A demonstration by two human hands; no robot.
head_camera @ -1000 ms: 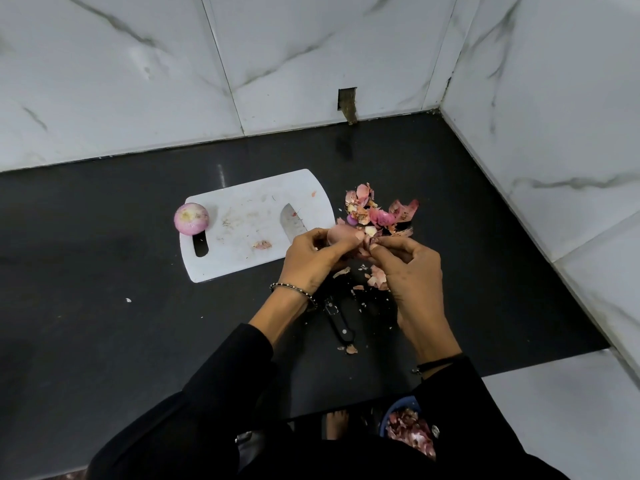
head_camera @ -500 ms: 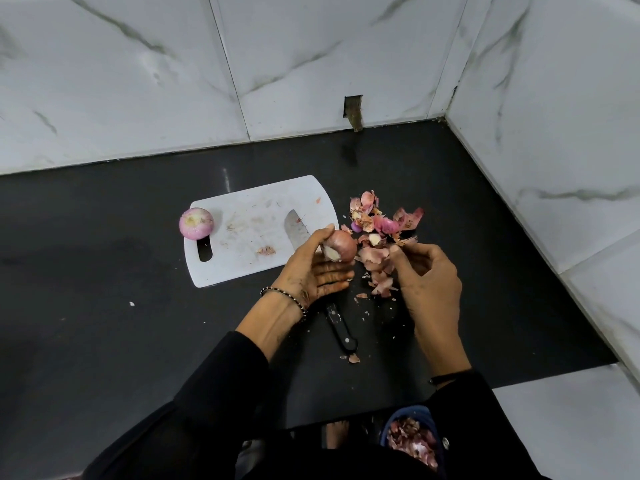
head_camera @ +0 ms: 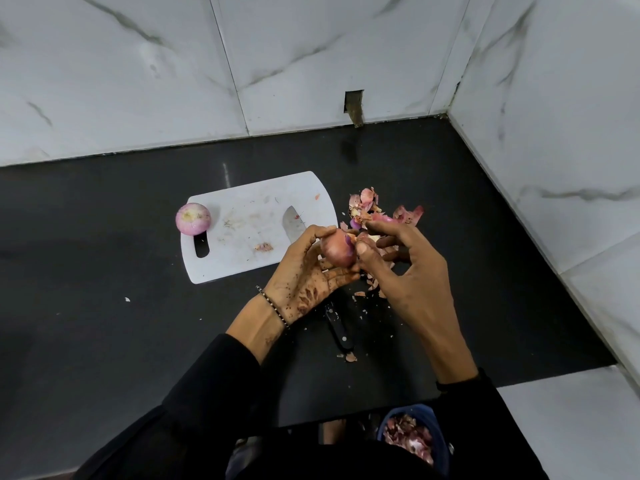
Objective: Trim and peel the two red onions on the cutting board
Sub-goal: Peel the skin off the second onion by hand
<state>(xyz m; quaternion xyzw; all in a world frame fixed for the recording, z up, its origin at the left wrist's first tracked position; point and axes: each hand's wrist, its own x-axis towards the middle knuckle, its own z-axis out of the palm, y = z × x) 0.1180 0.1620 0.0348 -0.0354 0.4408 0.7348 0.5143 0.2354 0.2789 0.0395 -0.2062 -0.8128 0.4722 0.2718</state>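
The left hand (head_camera: 304, 271) cups a brown-skinned round red onion (head_camera: 337, 252) in curled fingers, off the four o'clock corner of the white plastic cutting board (head_camera: 249, 233). The right hand (head_camera: 410, 275) pinches skin (head_camera: 362, 236) at its top. A peeled purple onion (head_camera: 193, 218) sits at the board's nine o'clock edge.

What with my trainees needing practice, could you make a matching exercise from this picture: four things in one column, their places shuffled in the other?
Things:
1. peeled onion
2. held onion
3. knife
4. blue bowl

Places:
A. below the counter's front edge
B. in the left hand
C. at the cutting board's left edge
D. blade on the board, handle on the counter

Pairs: 1-C, 2-B, 3-D, 4-A.
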